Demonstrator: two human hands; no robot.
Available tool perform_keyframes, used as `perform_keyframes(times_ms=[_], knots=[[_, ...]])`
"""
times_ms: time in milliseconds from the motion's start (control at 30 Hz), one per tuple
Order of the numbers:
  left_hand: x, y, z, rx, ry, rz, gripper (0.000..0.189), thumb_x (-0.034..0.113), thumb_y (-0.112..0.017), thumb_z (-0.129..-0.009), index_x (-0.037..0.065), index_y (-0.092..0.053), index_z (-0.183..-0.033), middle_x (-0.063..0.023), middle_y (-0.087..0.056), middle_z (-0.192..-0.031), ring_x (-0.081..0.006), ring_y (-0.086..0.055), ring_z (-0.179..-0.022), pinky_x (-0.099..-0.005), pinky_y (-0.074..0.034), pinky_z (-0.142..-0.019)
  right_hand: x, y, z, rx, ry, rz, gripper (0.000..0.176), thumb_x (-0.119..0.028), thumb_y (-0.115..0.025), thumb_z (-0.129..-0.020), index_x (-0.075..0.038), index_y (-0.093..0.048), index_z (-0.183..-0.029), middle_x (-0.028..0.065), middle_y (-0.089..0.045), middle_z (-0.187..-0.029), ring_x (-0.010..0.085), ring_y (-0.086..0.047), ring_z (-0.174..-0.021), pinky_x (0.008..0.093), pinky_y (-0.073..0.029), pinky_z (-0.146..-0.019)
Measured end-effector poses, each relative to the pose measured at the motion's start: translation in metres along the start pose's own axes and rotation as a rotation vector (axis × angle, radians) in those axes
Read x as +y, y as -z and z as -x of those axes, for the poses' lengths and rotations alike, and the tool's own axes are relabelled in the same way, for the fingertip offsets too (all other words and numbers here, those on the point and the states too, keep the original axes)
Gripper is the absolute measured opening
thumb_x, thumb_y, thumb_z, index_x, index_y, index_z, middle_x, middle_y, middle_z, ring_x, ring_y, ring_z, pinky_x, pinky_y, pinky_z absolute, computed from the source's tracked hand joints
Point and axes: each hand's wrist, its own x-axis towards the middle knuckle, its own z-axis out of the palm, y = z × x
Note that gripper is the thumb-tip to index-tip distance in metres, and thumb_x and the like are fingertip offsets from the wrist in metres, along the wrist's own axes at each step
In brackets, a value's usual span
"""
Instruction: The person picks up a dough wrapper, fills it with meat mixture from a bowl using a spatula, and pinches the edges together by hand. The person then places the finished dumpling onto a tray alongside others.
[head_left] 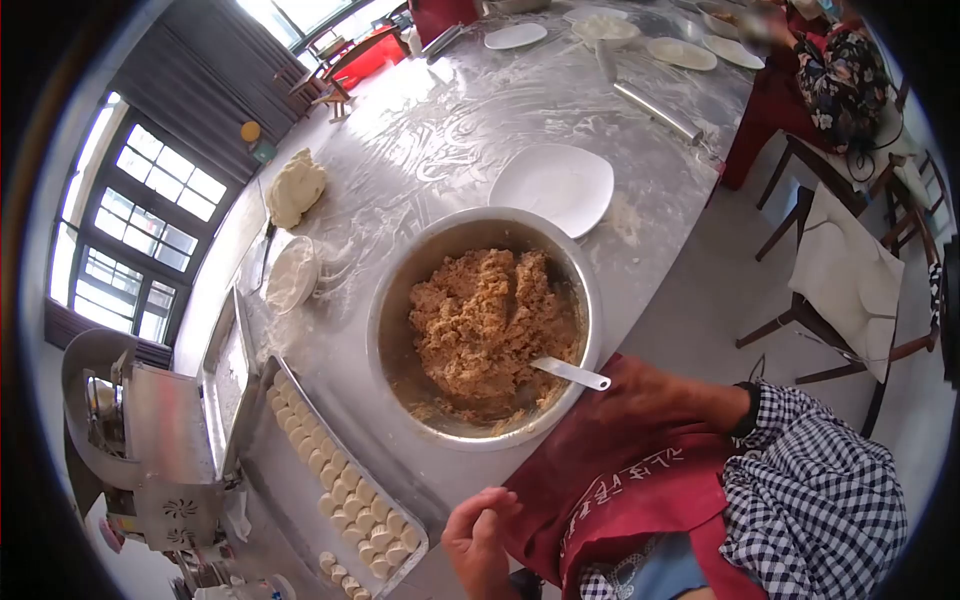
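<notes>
Floured steel table [450, 130]; big bowl [385, 300] of minced filling [485, 320] at its edge, tray [290, 480] of dumplings [340, 480] beside. R hand [650, 390] by spoon [570, 372] handle, fingers can't tell; L hand [478, 540] empty, fingers loosely curled.

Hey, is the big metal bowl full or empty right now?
Partly full. The metal bowl holds a mound of brown minced filling with a spoon resting in it, and bare metal wall shows around the mound.
</notes>
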Motion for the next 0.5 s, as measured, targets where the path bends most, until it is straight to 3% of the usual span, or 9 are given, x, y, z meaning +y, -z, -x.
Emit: perform_keyframes(times_ms=[67, 133, 233, 300, 500], knots=[[-0.008, -0.014, -0.003, -0.023, 0.026, 0.093, 0.01, 0.002, -0.053, -0.083, -0.005, -0.059, -0.086, -0.0142, -0.061, -0.085, -0.0208, -0.062, -0.076, -0.0327, -0.054, -0.068, -0.001, 0.012, 0.005, 0.094, -0.043, -0.115, 0.013, -0.012, -0.061, -0.084, 0.0, -0.063, -0.085, 0.0018, -0.063, -0.074, 0.0098, -0.059, -0.069, 0.0234, -0.048, -0.062], [-0.014, -0.024, -0.011, -0.077, 0.044, 0.194, 0.008, 0.001, -0.053, -0.083, -0.005, -0.058, -0.083, -0.0144, -0.061, -0.085, -0.0213, -0.062, -0.077, -0.0329, -0.054, -0.068, -0.01, 0.026, 0.009, 0.321, -0.201, -0.241, 0.012, -0.012, -0.062, -0.084, 0.0, -0.062, -0.085, 0.0018, -0.062, -0.074, 0.008, -0.058, -0.067, 0.0218, -0.048, -0.061], [-0.017, -0.032, -0.015, -0.104, 0.039, 0.111, 0.009, 0.006, -0.054, -0.085, -0.002, -0.057, -0.085, -0.0125, -0.061, -0.087, -0.0203, -0.062, -0.077, -0.0314, -0.054, -0.068, 0.002, 0.031, 0.011, 0.503, -0.153, -0.361, 0.009, -0.01, -0.063, -0.084, -0.002, -0.063, -0.086, 0.0011, -0.062, -0.075, 0.0062, -0.057, -0.067, 0.02, -0.047, -0.061], [-0.003, -0.04, -0.01, -0.065, 0.17, -0.007, 0.009, 0.003, -0.053, -0.085, -0.002, -0.06, -0.087, -0.0132, -0.062, -0.091, -0.0217, -0.061, -0.085, -0.0336, -0.051, -0.075, 0.0, 0.032, 0.01, 0.511, -0.116, -0.377, 0.008, -0.009, -0.063, -0.083, -0.002, -0.062, -0.087, 0.0009, -0.061, -0.074, 0.0065, -0.056, -0.068, 0.0206, -0.048, -0.062], [-0.011, -0.038, -0.007, -0.056, 0.21, 0.091, 0.008, 0.007, -0.054, -0.086, 0.001, -0.055, -0.081, -0.0147, -0.062, -0.092, -0.0237, -0.062, -0.084, -0.0355, -0.052, -0.075, -0.004, 0.038, -0.002, 0.587, 0.015, -0.217, 0.009, -0.009, -0.064, -0.083, -0.001, -0.061, -0.087, 0.0008, -0.06, -0.078, 0.006, -0.056, -0.072, 0.0213, -0.047, -0.063]])
